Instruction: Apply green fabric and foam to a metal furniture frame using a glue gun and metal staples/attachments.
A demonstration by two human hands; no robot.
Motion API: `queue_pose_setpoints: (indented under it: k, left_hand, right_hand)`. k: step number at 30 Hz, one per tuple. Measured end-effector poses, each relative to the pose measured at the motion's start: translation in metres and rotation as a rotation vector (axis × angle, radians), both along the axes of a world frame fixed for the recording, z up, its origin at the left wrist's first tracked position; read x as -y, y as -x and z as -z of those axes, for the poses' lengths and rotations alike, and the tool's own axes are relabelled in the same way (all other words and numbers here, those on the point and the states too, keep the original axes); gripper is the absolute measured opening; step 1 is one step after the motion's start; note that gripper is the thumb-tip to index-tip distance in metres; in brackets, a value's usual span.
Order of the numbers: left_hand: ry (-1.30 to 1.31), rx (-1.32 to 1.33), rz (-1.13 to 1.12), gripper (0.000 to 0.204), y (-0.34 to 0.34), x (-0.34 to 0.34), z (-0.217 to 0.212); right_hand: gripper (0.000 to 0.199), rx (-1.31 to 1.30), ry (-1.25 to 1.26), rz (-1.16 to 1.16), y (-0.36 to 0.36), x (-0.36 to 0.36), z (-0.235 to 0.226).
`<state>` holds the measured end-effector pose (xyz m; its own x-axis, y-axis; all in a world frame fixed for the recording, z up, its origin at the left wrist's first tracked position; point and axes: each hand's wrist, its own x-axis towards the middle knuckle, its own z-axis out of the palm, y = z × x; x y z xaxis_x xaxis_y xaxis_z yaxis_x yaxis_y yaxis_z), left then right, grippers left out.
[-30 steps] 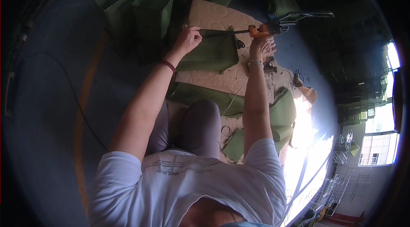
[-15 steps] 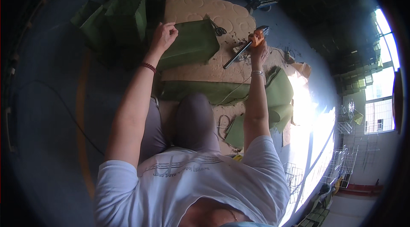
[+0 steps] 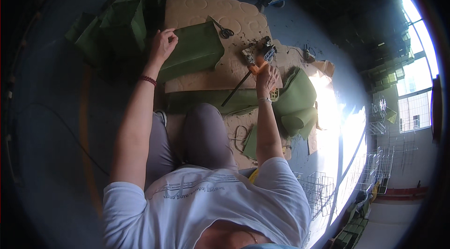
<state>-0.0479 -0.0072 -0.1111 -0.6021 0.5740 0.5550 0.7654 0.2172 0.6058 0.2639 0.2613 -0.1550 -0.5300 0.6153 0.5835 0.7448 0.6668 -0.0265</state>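
Green sheet-material piece (image 3: 194, 47), one, folded into a flattened bag-like form; lying on its side between the hands, just right of the left hand. Left hand (image 3: 164, 45): thumb and fingertips drawn narrow at the piece's near corner; whether the edge is pinched cannot be told. Right hand (image 3: 267, 78): closed about the handle of an orange tool (image 3: 257, 67), one, its dark rod (image 3: 236, 89) slanting down toward the knees.

Crusted dark block (image 3: 248, 53), just beyond the right hand, near the tool's far end; contact unclear. Scissors (image 3: 227, 32), black, one pair, between the hands and farther out, beside the piece. Tan padded sheet (image 3: 213, 7), beneath these items.

Condition, as judged: partway. Formed: several open-topped green boxes (image 3: 124, 26), upright, left of and beyond the left hand. Part-formed: the piece between the hands, folded but not standing open. Unformed, apparently: curled green sheets (image 3: 297, 92), right of the right hand; long green strip (image 3: 197, 101), nearer the body than both hands. Count outstanding: cannot be told.
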Motion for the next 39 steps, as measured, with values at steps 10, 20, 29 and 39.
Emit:
queue_pose_setpoints:
  k: [10, 20, 29, 39]
  left_hand:
    - [-0.017, 0.024, 0.006, 0.01, -0.003, -0.001, -0.005]
    - [-0.025, 0.072, 0.019, 0.007, -0.002, 0.0, -0.001]
    - [-0.058, 0.035, 0.044, 0.006, -0.005, -0.001, -0.006]
    - [-0.151, 0.253, 0.016, 0.007, -0.01, -0.008, -0.009]
  right_hand:
    - [0.03, 0.278, 0.246, 0.215, 0.043, -0.019, 0.024]
    - [0.084, 0.315, 0.343, -0.006, 0.009, -0.031, 0.001]
    - [0.055, -0.675, 1.069, -0.526, 0.084, 0.049, -0.033]
    - [0.064, -0.568, 0.957, -0.534, 0.101, 0.129, -0.047]
